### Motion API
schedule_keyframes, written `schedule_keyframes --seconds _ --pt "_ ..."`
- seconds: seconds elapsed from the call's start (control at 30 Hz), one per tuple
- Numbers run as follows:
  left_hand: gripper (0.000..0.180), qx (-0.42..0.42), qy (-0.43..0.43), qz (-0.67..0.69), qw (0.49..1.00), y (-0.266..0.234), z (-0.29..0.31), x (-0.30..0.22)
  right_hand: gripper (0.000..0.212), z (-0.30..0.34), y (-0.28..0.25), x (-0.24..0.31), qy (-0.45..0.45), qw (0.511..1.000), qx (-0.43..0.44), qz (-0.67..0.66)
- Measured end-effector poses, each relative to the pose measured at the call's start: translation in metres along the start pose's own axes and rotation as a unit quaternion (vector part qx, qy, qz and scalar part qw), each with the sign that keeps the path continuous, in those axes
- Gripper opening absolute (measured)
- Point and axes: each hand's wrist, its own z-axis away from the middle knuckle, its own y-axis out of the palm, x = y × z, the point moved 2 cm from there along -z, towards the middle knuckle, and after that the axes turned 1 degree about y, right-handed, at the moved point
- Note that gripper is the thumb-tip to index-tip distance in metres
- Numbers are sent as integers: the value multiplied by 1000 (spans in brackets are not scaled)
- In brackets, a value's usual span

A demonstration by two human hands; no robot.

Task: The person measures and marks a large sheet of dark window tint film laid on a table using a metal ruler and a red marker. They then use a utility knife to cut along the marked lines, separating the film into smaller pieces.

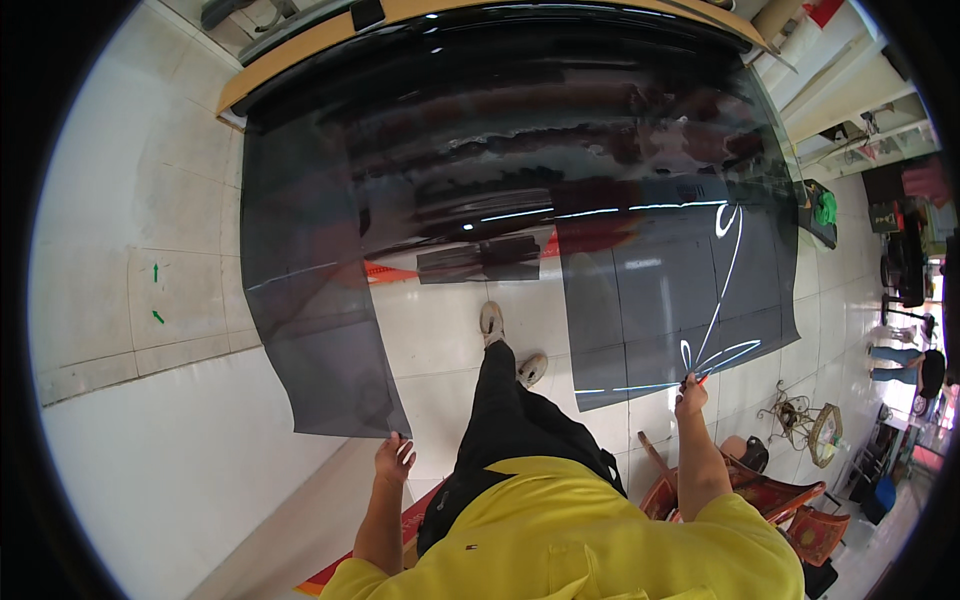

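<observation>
A wide sheet of dark, see-through film [670, 290] stretches out in front of me, glossy and almost black toward the far side. Its near part splits into a left strip [310, 310] and a right strip, with a gap between them where my feet show. My left hand [394, 460] touches the near corner of the left strip, its thumb and a finger at the edge, the other fingers partly spread. On the near edge of the right strip, my right hand [690, 397] is closed in a pinch. A small red thing beside its fingertips is too small to name.
Along the far side runs a long tan board [320, 48]. Pale tiles [190, 290] cover the floor, and a white surface [190, 450] lies at left. Reddish carved wooden furniture [775, 490] and an ornate metal stand [800, 425] are close by my right arm. Another person [920, 372] is far right.
</observation>
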Motion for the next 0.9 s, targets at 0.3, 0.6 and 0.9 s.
schedule_keyframes --seconds 0.3,0.6,0.9 --pt "33 -8 -5 5 1000 -6 -14 7 21 0 -1 -5 -16 1000 17 9" --pt "33 -27 -13 -19 999 -4 -15 6 20 -2 -1 -5 -2 1000 9 18" --pt "29 -51 -30 -32 998 -6 -15 6 21 -2 2 -12 -4 1000 -27 15"
